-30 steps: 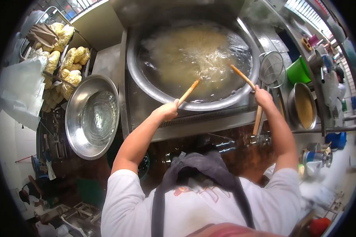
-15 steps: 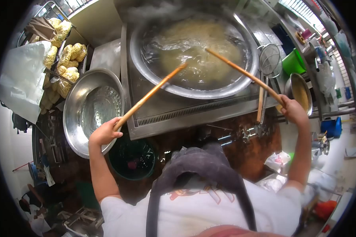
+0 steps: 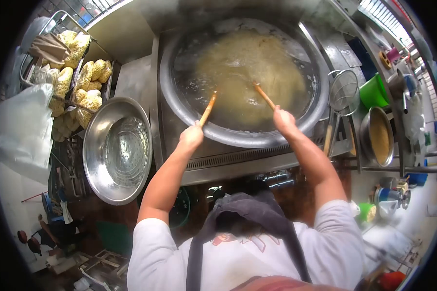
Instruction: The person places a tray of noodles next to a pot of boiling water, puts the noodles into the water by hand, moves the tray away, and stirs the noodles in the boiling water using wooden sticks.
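Observation:
A large round metal wok (image 3: 184,114) holds cloudy, bubbling liquid with a pale yellowish mass (image 3: 257,63) in it. My left hand (image 3: 191,136) is wrapped round a wooden stick (image 3: 208,107) near the wok's front rim, and its far end reaches the liquid. Over the front right of the wok, my right hand (image 3: 284,120) grips a second wooden stick (image 3: 265,97), its tip also at the liquid's surface. Both sticks slant inward, apart from each other; their lower ends are hidden.
Left of the wok stands a wide metal basin (image 3: 94,160), with bagged yellow noodles (image 3: 86,72) behind it. On the right are a wire strainer (image 3: 343,89), a green container (image 3: 373,92) and a metal bowl (image 3: 371,140) with brownish contents. A green tub (image 3: 181,206) sits below.
Both hands have moved forward from beside the body to the wok's front, and closer together. The stick ends have gone down into the liquid, and the pale mass has spread wider.

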{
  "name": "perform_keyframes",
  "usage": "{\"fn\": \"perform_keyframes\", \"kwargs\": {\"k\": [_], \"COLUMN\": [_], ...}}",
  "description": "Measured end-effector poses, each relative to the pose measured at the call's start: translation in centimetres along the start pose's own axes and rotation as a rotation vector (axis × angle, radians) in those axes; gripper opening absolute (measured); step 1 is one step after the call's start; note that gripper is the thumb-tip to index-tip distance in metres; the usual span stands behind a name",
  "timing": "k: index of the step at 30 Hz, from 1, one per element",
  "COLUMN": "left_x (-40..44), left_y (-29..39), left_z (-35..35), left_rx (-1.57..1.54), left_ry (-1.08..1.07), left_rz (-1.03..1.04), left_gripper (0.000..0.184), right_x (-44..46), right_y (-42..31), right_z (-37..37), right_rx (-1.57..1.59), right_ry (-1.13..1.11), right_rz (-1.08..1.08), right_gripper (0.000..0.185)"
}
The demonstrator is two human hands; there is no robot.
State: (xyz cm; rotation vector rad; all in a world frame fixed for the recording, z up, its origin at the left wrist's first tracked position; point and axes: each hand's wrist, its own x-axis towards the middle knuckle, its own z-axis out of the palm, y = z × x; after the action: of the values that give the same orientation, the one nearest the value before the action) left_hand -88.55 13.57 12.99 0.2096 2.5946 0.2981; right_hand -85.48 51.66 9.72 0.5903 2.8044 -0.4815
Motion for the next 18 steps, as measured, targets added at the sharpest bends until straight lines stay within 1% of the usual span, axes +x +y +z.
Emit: {"fn": "perform_keyframes", "kwargs": {"k": [1,3,4,6,7,9,10,11,12,13,14,15,17,18], "left_x": [0.9,4.2,6.5,9.8,11.0,13.3,12.5,11.3,10.0,9.5,6.0,4.9,-1.0,-5.0], "left_y": [0.6,2.8,4.2,6.8,7.6,7.7,7.5,7.4,7.2,5.5,5.1,1.5,-3.4,-5.2], "left_z": [0.2,0.0,-0.4,-2.1,-2.4,-2.2,-2.5,-3.1,-3.4,-1.9,-3.3,-1.2,-1.1,-2.2], "left_rx": [-0.012,-0.037,-0.001,0.002,-0.001,-0.017,-0.022,-0.027,-0.033,-0.043,-0.148,-0.147,-0.387,-0.427], "left_ry": [0.008,0.023,0.017,0.014,0.049,0.094,0.050,0.006,-0.039,-0.017,-0.101,-0.013,-0.123,-0.144], "left_rz": [0.011,0.033,0.042,0.053,0.062,0.062,0.073,0.084,0.095,0.113,0.071,0.177,0.101,0.103], "left_gripper": [0.039,0.037,0.034,0.032,0.030,0.027,0.027,0.028,0.029,0.033,0.043,0.057,0.070,0.070], "right_x": [-0.3,3.0,5.1,8.5,9.6,11.0,11.0,10.1,9.4,8.8,8.2,7.1,4.9,3.6], "right_y": [-1.2,-0.8,-0.5,0.0,0.3,0.9,1.1,1.1,1.3,1.8,2.3,2.6,3.4,3.6], "right_z": [-0.1,0.3,0.2,-1.5,-2.5,-4.5,-5.5,-6.8,-7.1,-7.4,-7.6,-7.7,-7.1,-6.7], "right_rx": [0.030,-0.007,-0.024,-0.034,-0.036,-0.077,-0.116,-0.193,-0.210,-0.225,-0.239,-0.251,-0.244,-0.243], "right_ry": [0.014,0.034,0.044,0.040,0.049,0.045,0.033,0.008,-0.006,-0.013,-0.021,-0.059,-0.075,-0.084], "right_rz": [0.044,-0.028,-0.064,-0.066,-0.080,-0.132,-0.169,-0.227,-0.256,-0.280,-0.305,-0.334,-0.382,-0.407], "right_gripper": [0.064,0.064,0.064,0.063,0.062,0.057,0.054,0.043,0.040,0.038,0.036,0.030,0.028,0.028]}}
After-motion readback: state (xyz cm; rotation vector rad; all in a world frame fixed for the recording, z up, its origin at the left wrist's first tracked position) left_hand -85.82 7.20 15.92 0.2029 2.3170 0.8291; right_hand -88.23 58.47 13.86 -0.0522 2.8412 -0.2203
